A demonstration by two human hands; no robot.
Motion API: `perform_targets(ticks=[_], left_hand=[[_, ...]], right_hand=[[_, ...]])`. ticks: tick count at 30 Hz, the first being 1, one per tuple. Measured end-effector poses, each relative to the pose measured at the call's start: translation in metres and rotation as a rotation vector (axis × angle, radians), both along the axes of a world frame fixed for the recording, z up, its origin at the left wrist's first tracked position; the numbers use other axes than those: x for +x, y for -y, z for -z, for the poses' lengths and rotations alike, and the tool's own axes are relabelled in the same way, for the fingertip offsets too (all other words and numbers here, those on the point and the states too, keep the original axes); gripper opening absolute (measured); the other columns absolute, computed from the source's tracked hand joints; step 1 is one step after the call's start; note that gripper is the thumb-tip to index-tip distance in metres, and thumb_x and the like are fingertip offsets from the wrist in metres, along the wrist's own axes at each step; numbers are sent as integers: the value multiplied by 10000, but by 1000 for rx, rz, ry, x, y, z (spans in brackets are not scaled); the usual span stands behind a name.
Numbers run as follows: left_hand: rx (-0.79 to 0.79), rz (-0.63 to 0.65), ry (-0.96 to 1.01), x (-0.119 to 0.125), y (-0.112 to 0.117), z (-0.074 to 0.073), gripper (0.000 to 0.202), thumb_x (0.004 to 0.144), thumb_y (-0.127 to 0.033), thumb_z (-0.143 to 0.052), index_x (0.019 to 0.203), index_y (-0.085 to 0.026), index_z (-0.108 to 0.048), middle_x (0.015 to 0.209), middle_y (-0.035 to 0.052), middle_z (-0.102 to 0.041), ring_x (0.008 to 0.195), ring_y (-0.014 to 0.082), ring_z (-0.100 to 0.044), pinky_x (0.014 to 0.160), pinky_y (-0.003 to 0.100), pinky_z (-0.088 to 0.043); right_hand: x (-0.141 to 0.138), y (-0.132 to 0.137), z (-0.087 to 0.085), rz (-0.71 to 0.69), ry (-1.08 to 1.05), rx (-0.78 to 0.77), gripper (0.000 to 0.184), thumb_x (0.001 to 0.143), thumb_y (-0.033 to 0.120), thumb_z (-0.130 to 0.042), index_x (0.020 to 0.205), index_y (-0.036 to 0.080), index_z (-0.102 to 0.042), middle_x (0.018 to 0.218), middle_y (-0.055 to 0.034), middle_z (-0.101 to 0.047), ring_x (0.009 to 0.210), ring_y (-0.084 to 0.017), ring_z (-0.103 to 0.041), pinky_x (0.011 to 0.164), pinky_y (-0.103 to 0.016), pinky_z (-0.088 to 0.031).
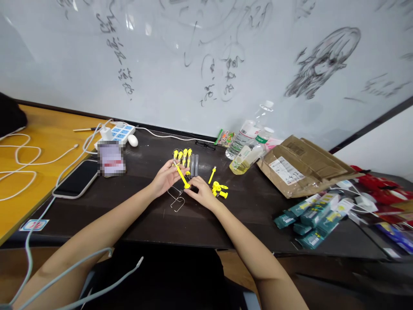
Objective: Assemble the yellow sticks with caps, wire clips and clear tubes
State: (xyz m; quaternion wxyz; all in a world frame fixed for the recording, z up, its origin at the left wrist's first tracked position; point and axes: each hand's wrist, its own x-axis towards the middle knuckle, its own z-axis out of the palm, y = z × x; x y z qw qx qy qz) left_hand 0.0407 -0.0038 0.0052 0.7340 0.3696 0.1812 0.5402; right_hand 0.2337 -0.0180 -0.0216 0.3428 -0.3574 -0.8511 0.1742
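A slim yellow plastic rod [182,175] slants between my two hands over the dark table. My left hand [165,177] grips it near its upper end, with the fingers closed round it. At the wider lower end, the fingertips of my right hand [200,192] pinch the same rod. Bent metal wires [177,200] lie just below the hands. Behind them several yellow pieces with dark loops [183,156] stand in a row, beside clear tubes [194,164]. To the right are another thin yellow rod [212,175] and a small pile of yellow parts [219,189].
A phone [76,178] and a power strip [121,132] with cables are on the left. Two bottles [248,157] stand at the back right, near a brown parcel [303,165]. Green boxes [318,217] lie at right. A whiteboard [161,77] rises behind the table.
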Motion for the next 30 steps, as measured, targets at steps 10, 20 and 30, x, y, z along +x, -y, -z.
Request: perform_targets(ticks=[10,20,30], left_hand=[[13,-266,-284,1,-5,7,303,728,-282,-696,937,-170,-509,998,53,-664,804,133,-665,684,246,-525],[527,-563,-952,-10,-6,7,123,757,-284,-658,821,-187,-697,850,40,-669,737,152,-579,675,240,-430],[837,-329,-1263,-9,-5,14,227,817,-358,-613,1011,-271,-692,984,37,-713,876,217,-625,794,274,-403]], right_hand=[[10,-13,4,154,-386,-350,329,852,497,-523,821,184,-620,808,-42,-617,726,-164,-547,687,-292,-461],[11,-17,9,79,-446,-508,422,822,565,-541,846,157,-647,687,1,-567,505,-89,-509,493,-235,-400],[8,-15,9,0,-477,-624,415,772,579,-594,747,165,-615,641,10,-575,483,-96,-557,496,-242,-472]])
